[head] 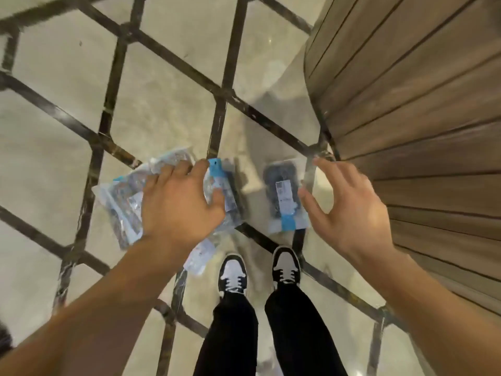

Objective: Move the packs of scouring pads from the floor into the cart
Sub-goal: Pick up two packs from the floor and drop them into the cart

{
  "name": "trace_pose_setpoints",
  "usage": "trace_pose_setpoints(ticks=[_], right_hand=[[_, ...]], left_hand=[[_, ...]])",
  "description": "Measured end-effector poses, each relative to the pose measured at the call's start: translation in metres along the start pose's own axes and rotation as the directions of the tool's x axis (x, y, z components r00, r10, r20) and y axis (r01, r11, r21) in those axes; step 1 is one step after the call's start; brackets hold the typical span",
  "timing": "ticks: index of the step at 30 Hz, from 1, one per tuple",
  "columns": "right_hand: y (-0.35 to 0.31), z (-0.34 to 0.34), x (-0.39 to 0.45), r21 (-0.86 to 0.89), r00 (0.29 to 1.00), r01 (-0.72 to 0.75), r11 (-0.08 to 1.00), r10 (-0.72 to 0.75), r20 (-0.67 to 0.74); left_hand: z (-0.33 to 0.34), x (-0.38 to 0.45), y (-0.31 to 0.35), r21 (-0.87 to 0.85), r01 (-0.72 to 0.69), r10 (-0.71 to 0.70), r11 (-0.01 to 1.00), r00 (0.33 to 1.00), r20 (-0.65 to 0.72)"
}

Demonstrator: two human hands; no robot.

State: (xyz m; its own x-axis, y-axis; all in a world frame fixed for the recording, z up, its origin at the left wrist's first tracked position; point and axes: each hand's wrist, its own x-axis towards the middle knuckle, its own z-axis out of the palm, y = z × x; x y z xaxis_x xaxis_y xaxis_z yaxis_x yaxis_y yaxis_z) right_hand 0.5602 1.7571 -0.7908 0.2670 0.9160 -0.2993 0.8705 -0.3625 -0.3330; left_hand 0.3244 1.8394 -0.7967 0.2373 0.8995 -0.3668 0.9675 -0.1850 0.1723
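Packs (127,196) gripped in my left hand (179,202); lone pack (286,196) lies lengthwise away from me, nearest my spread, empty right hand (349,213).

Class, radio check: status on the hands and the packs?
Left hand holds several packs. Right hand open, empty, above lone pack on floor. No cart in view.

both forearms are bare to the frame edge, with no sleeve, watch or ring showing on the left hand (180,202) or the right hand (349,210). the legs wear plain black trousers (260,335) reaching down to the ankles at 6 o'clock. above them, two low black-and-white sneakers (233,272) with white laces and white toe panels.
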Motion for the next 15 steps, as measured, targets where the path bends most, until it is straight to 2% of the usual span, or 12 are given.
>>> trace_pose_setpoints(ticks=[3, 8, 10, 15], right_hand=[[0.040, 0.080, 0.011, 0.010, 0.987, -0.094, 0.996, 0.092, 0.129], [0.088, 0.187, 0.036, -0.065, 0.969, -0.128, 0.990, 0.139, 0.203], [0.107, 0.223, 0.046, -0.076, 0.967, -0.110, 0.991, 0.125, 0.221], [0.146, 0.290, 0.075, -0.067, 0.944, -0.207, 0.976, 0.217, 0.249]], left_hand=[[0.084, 0.025, -0.010, 0.043, 0.048, -0.051, 0.998, 0.997, 0.063], [0.206, 0.051, -0.032, 0.101, 0.019, -0.026, 0.995, 0.997, 0.069], [0.239, 0.063, -0.038, 0.106, 0.047, -0.057, 0.993, 0.994, 0.090], [0.297, 0.084, -0.049, 0.142, 0.142, -0.158, 0.980, 0.982, 0.107]])
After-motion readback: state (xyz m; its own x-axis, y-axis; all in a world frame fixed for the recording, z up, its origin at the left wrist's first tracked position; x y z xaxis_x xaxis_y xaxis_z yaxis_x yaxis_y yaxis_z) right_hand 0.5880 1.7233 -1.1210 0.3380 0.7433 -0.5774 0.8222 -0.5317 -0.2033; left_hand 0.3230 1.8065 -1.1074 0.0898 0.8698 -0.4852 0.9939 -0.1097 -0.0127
